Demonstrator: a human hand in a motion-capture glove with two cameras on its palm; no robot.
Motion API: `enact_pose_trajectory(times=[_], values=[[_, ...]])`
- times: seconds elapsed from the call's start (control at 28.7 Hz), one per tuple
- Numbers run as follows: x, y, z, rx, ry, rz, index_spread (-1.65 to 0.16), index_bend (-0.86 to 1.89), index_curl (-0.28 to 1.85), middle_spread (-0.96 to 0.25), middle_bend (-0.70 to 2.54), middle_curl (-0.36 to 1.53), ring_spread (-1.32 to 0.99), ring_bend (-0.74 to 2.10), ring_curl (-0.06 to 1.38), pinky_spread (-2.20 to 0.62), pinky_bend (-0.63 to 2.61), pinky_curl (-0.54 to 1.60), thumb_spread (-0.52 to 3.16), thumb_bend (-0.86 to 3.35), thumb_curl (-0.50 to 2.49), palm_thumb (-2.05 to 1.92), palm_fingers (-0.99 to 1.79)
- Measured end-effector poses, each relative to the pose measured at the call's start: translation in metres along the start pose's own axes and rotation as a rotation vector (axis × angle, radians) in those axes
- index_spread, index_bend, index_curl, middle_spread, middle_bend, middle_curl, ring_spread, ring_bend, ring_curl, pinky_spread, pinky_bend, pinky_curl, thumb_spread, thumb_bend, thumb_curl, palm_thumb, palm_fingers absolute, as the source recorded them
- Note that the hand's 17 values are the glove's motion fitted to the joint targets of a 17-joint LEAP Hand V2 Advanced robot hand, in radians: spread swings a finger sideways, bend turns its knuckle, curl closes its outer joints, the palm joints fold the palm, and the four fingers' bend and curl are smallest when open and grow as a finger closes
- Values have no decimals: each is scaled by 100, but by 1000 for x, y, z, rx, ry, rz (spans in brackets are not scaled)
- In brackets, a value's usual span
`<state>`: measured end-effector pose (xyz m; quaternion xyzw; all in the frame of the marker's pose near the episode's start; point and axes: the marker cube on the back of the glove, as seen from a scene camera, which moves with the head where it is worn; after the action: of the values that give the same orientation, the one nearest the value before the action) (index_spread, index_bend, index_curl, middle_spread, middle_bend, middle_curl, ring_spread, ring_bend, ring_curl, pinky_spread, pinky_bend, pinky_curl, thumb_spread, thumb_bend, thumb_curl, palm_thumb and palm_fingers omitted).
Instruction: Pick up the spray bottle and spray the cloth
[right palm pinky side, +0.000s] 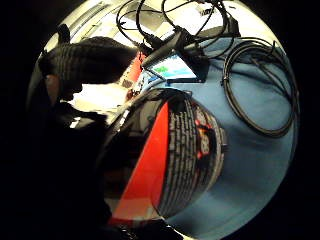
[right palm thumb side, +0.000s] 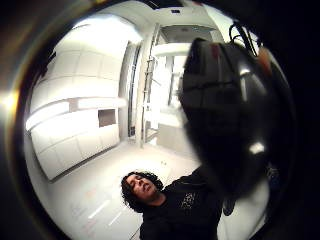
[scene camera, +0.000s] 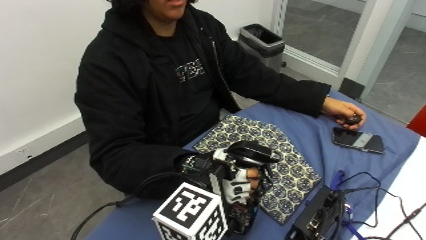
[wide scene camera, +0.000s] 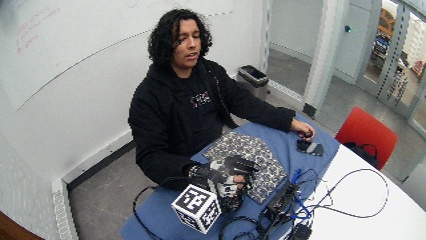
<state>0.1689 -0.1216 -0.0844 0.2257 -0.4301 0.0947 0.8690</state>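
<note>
Gripping the spray bottle (scene camera: 245, 210) around its body, the gloved right hand (scene camera: 229, 172) has its fingers curled about it, upright at the near edge of the patterned cloth (scene camera: 266, 160). Beyond the grip to the right sits an electronics box (scene camera: 318, 220) with cables; a nozzle aimed that way could, I judge, wet it instead of the cloth.

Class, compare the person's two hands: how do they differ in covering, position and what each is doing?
The right hand wears a black glove; the left hand is bare. The right hand grips the spray bottle beside the patterned cloth; the left hand holds a small dark object near the phone. Both are over the blue table.
</note>
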Motion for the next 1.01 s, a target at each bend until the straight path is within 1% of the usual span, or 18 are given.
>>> enact_pose_trajectory(times=[0.03, 0.14, 0.24, 0.42, 0.73, 0.87, 1.01], values=[[0, 3, 0, 12, 25, 2, -23, 19, 34, -7, 45, 44, -13, 41, 39, 0, 16, 30, 104, 15, 36, 85, 121], [1, 6, 2, 50, 105, -7, -24, 17, 36, -10, 47, 46, -17, 51, 42, -14, 29, 34, 100, 13, 38, 87, 144], [2, 6, 1, 72, 140, -19, -24, 17, 37, -13, 51, 48, -19, 56, 44, -21, 36, 36, 98, 13, 41, 91, 145], [8, 4, -13, 108, 79, -22, -25, 19, 40, -15, 57, 51, -21, 61, 47, -27, 43, 39, 100, 11, 42, 93, 143], [8, 6, -14, 110, 82, -35, -26, 21, 44, -18, 62, 54, -22, 66, 49, -30, 49, 42, 110, 8, 44, 94, 139], [2, 10, -8, 78, 102, -25, -26, 21, 46, -19, 63, 55, -22, 67, 49, -31, 49, 42, 112, 7, 44, 94, 137], [-18, 24, 12, -41, 182, 28, -26, 22, 48, -19, 64, 56, -22, 69, 50, -30, 49, 42, 113, 6, 45, 96, 136]])
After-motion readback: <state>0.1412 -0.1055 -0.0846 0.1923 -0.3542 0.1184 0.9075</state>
